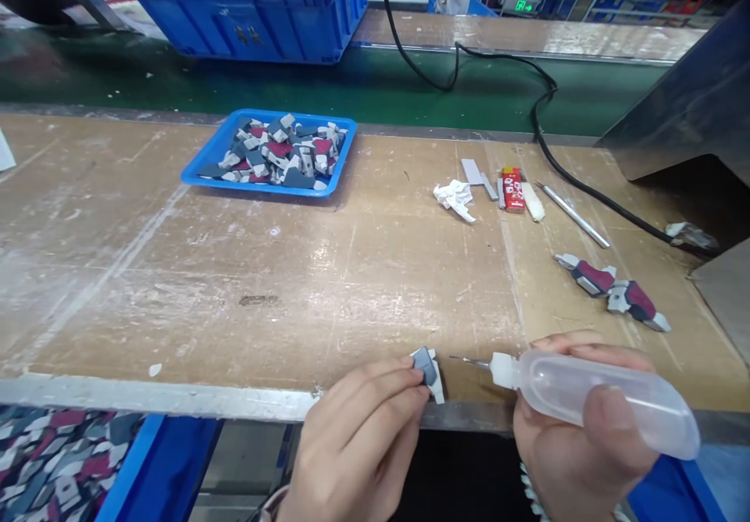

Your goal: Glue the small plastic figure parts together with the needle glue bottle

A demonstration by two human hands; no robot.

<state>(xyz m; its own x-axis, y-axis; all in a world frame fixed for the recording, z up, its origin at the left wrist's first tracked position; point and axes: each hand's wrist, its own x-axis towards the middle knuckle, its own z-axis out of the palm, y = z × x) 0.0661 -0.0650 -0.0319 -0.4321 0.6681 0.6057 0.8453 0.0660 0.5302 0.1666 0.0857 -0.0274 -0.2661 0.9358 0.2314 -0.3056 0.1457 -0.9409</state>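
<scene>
Pinched in the fingers of my left hand (363,420) is a small grey and white plastic part (429,372), held over the table's front edge. My right hand (586,436) is wrapped round a translucent squeeze bottle (603,397) with a white cap and a thin needle tip. That tip points left at the part, with a short space between them. Two joined-looking pieces in grey, white and maroon (609,287) lie on the table beyond my right hand.
A blue tray (191,172) of similar parts sits at the back left. Near the right lie crumpled tissue (454,198), a red lighter (514,191) and a metal craft knife (574,215). A black cable (598,200) crosses behind. A large blue crate (263,33) stands farther back.
</scene>
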